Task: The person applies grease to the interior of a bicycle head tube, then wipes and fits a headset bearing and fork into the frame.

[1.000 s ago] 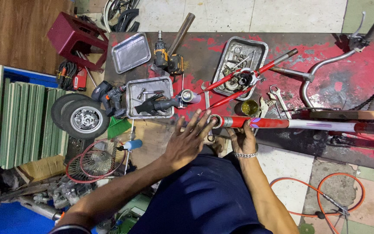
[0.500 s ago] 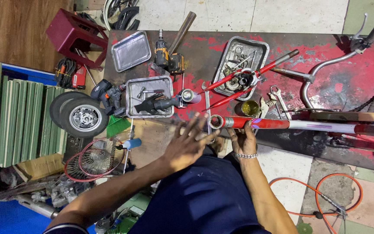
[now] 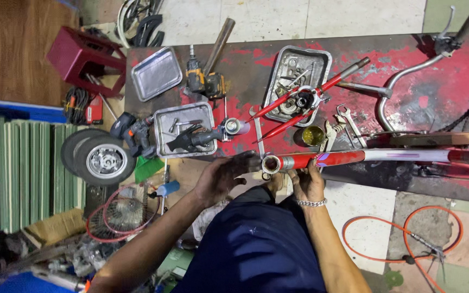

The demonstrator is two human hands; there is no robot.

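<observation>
Left hand [image 3: 221, 176] is at the open end of the red bike frame tube [image 3: 321, 160], fingers curled loosely, tips touching the tube mouth, no firm grip on it. Right hand [image 3: 306, 182] is cupped under the tube just right of that end, its grip closed around it. The tube lies along the near edge of the red-stained surface [image 3: 408, 92], a small brass cup [image 3: 312, 135] just beyond it.

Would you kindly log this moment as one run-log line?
left hand: fingers at open end of red frame tube | right hand: under tube, supporting | workbench: parts trays, wrenches
</observation>
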